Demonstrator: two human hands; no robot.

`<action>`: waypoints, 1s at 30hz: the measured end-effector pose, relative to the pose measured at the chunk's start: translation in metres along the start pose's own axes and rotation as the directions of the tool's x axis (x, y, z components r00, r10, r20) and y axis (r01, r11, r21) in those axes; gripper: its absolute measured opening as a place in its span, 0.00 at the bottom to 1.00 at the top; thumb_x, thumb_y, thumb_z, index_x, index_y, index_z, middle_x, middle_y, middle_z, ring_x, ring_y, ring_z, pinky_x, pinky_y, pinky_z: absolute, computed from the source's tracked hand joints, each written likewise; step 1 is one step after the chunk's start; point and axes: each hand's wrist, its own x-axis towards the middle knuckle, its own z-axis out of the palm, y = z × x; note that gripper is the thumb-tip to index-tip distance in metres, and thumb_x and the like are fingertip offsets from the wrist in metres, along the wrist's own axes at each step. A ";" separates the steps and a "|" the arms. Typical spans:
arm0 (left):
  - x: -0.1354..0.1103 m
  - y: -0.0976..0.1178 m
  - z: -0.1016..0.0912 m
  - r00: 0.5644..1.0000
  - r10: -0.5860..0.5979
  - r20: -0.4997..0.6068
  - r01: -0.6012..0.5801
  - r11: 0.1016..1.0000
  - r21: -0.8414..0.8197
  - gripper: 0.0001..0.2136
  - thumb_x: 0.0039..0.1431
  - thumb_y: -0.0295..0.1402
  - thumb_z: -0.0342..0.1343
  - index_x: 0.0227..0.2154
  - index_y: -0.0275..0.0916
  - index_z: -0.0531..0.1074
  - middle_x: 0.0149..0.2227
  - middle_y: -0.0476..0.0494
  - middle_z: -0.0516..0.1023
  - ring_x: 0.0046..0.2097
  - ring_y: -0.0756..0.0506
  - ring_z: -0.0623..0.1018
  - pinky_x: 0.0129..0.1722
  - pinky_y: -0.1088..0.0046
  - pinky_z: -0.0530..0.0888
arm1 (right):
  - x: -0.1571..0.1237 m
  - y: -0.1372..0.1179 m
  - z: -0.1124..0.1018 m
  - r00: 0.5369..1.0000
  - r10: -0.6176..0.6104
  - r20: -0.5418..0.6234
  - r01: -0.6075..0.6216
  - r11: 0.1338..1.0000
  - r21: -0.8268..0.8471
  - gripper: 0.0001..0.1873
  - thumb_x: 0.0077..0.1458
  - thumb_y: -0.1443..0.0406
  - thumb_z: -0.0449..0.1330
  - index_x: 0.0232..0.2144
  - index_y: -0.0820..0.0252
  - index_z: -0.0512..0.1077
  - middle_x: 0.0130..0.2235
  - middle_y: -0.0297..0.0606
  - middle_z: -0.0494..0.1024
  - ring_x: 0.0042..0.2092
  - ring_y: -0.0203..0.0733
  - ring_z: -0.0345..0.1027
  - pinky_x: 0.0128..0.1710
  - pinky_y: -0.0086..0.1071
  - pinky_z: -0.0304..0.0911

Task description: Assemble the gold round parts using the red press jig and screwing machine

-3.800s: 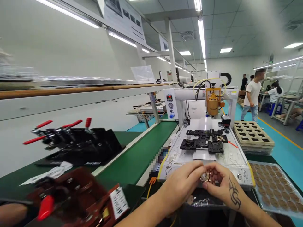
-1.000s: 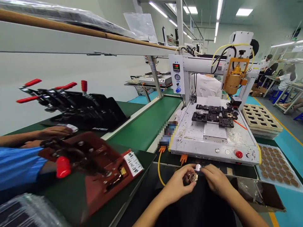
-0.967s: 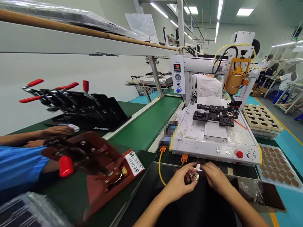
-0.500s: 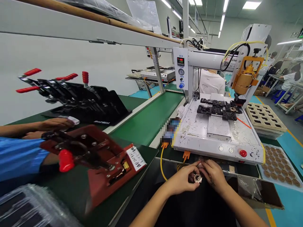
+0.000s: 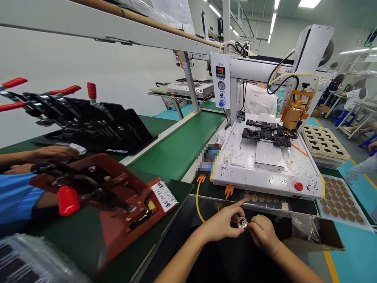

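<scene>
My left hand (image 5: 223,224) is closed around a small round metal housing (image 5: 242,222), which has a shiny rim and an open centre turned upward. Its index finger stretches out toward a strip of round brown discs (image 5: 261,198) under the machine's front edge. Just right of the housing, my right hand (image 5: 263,234) is closed in a pinch, its fingertips at the rim. Whatever small thing those fingertips hold, if anything, is too small to make out.
A dispensing machine (image 5: 265,182) with black fixtures (image 5: 268,133) stands ahead. To its right are a disc sheet (image 5: 343,200) and stacked cream trays (image 5: 325,141). An open carton (image 5: 331,234) sits at lower right. On the left are a red clamp fixture (image 5: 123,232) and a co-worker's hand (image 5: 55,152).
My right hand has drawn back from the disc strip and come to the housing's right edge. The discs, covered before, now show. The view has shifted slightly.
</scene>
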 end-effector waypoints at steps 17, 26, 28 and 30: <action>0.014 0.009 0.031 0.934 -0.034 -0.357 -0.041 0.979 -0.199 0.15 0.55 0.32 0.66 0.45 0.38 0.75 0.40 0.44 0.82 0.32 0.49 0.76 0.34 0.72 0.72 | 0.008 0.018 -0.055 0.822 0.561 -0.099 -0.543 0.824 0.162 0.11 0.72 0.58 0.55 0.39 0.54 0.73 0.53 0.51 0.81 0.57 0.60 0.73 0.59 0.58 0.66; -0.026 0.033 0.040 0.911 -0.248 -0.330 -0.116 0.615 -0.780 0.28 0.44 0.34 0.81 0.47 0.38 0.76 0.42 0.41 0.85 0.42 0.41 0.86 0.44 0.67 0.82 | 0.069 -0.019 -0.101 0.605 0.725 0.330 -0.723 0.326 0.610 0.24 0.60 0.44 0.67 0.41 0.58 0.79 0.31 0.35 0.78 0.26 0.37 0.68 0.26 0.32 0.67; -0.032 0.042 0.041 0.912 -0.276 -0.305 -0.101 0.568 -0.816 0.29 0.44 0.33 0.81 0.49 0.38 0.78 0.47 0.36 0.86 0.48 0.37 0.87 0.50 0.64 0.82 | 0.078 -0.026 -0.105 0.596 0.721 0.352 -0.718 0.284 0.635 0.25 0.58 0.44 0.70 0.42 0.58 0.80 0.30 0.35 0.78 0.25 0.36 0.67 0.25 0.31 0.67; -0.036 0.051 0.041 0.915 -0.293 -0.278 -0.089 0.525 -0.846 0.29 0.47 0.36 0.80 0.52 0.37 0.79 0.51 0.32 0.86 0.51 0.35 0.86 0.53 0.61 0.81 | 0.083 -0.030 -0.105 0.592 0.721 0.361 -0.711 0.255 0.656 0.25 0.56 0.44 0.72 0.41 0.59 0.81 0.31 0.36 0.80 0.25 0.36 0.68 0.24 0.31 0.68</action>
